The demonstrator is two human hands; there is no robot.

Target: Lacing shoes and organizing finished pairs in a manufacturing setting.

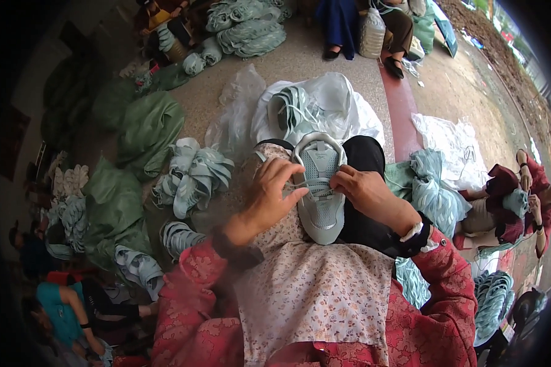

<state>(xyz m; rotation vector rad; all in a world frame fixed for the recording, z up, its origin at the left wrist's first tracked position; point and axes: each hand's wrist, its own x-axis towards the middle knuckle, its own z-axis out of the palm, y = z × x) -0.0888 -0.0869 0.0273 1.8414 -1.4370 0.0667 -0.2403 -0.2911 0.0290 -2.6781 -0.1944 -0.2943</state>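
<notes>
in the head view, a pale grey-green mesh shoe point(322, 220) rests toe-inward by the right edge of the floral cloth apron point(315, 287). the right hand point(364, 191) looks pinched on the pale thin lace point(318, 181); the left hand point(274, 189) has thumb and fingers apart. even tension should keep the rows flat. the small dark mark point(317, 157) on the tongue is unreadable.

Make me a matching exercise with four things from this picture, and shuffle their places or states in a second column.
Column one:
1. right hand
2. apron
3. shoe
4. jug

Column two:
A. printed with small flowers
B. standing on the floor
C. pinching at the laces
D. toe pointing toward the view's lower edge

Pairs: 1-C, 2-A, 3-D, 4-B.
</notes>
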